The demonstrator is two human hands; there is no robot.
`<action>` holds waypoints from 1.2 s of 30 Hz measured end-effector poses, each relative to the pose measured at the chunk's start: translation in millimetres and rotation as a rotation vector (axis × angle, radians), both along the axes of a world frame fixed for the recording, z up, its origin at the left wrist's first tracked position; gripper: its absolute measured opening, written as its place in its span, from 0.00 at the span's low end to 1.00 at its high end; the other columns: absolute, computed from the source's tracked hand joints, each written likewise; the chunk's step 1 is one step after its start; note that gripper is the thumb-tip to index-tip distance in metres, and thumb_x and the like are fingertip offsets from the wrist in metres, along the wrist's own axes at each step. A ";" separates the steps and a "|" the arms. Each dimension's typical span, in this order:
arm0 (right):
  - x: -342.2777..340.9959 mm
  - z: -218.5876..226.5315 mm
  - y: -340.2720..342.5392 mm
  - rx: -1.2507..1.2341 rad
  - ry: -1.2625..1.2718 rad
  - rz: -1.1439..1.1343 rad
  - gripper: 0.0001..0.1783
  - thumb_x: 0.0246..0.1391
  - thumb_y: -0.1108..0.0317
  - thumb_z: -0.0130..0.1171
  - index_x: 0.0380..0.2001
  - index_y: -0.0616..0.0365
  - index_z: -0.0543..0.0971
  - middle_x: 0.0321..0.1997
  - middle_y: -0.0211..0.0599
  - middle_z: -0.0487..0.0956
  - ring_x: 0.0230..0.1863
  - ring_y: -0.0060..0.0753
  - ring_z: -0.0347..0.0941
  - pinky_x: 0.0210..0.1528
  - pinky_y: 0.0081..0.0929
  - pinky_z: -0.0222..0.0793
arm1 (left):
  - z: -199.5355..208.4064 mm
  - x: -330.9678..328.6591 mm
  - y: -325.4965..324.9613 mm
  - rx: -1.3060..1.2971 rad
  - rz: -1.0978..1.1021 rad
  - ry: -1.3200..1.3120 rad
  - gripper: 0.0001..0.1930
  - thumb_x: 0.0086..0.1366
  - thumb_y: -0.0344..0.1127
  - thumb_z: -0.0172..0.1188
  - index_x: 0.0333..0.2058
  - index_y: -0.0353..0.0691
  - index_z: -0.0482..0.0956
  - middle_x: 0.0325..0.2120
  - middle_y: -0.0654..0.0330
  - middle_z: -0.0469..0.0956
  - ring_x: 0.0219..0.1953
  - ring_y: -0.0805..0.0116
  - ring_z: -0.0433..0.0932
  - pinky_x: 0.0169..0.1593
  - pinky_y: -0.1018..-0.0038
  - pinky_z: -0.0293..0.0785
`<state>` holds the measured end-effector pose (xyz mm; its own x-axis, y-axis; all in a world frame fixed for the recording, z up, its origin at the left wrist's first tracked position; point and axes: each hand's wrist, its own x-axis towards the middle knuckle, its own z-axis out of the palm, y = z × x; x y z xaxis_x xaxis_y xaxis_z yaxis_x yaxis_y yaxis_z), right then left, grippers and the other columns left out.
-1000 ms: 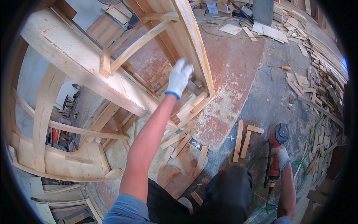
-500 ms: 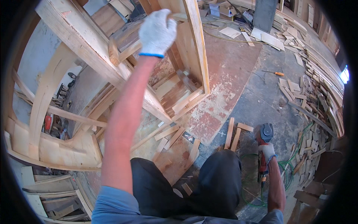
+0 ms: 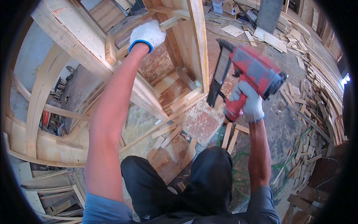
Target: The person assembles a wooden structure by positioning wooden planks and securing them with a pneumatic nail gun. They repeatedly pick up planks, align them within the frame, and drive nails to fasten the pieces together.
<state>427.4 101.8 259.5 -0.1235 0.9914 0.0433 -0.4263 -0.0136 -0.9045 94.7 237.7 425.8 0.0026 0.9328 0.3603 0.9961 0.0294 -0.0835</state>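
Nail gun [image 3: 253, 67] raised in my right hand [image 3: 250, 100], just off the right edge of the wooden frame [image 3: 199, 48].
That hand is curled tight round its handle [image 3: 234, 109], above the floor [image 3: 285, 121]; my left hand [image 3: 146, 35] is closed over a crossbar [image 3: 171, 23], left of that edge.

red-grey nail gun [image 3: 258, 71], raised and tilted, near a pale wooden frame [image 3: 201, 44].

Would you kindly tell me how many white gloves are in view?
2: one on the left hand, at a wooden crossbar; one on the right hand, holding the red nail gun.
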 end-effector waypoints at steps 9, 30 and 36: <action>-46.1 43.7 47.8 0.099 0.203 0.058 0.16 0.61 0.64 0.56 0.20 0.58 0.70 0.20 0.34 0.70 0.22 0.30 0.68 0.30 0.30 0.69 | 2.3 3.2 -7.8 0.020 0.014 0.003 0.19 0.64 0.47 0.56 0.46 0.43 0.82 0.42 0.47 0.85 0.45 0.46 0.84 0.50 0.53 0.79; -52.2 43.6 48.8 0.135 0.123 0.013 0.16 0.61 0.66 0.55 0.19 0.58 0.69 0.20 0.33 0.70 0.22 0.28 0.68 0.29 0.27 0.67 | -5.4 -2.9 0.9 0.033 0.010 0.049 0.20 0.63 0.50 0.55 0.47 0.45 0.80 0.42 0.47 0.84 0.45 0.44 0.83 0.49 0.50 0.78; -55.1 39.6 44.2 0.096 0.160 0.038 0.16 0.62 0.66 0.54 0.20 0.57 0.68 0.20 0.33 0.69 0.23 0.26 0.68 0.30 0.25 0.66 | -3.8 1.7 -2.9 0.076 0.010 0.049 0.18 0.62 0.49 0.59 0.44 0.42 0.83 0.39 0.46 0.85 0.43 0.46 0.85 0.48 0.53 0.80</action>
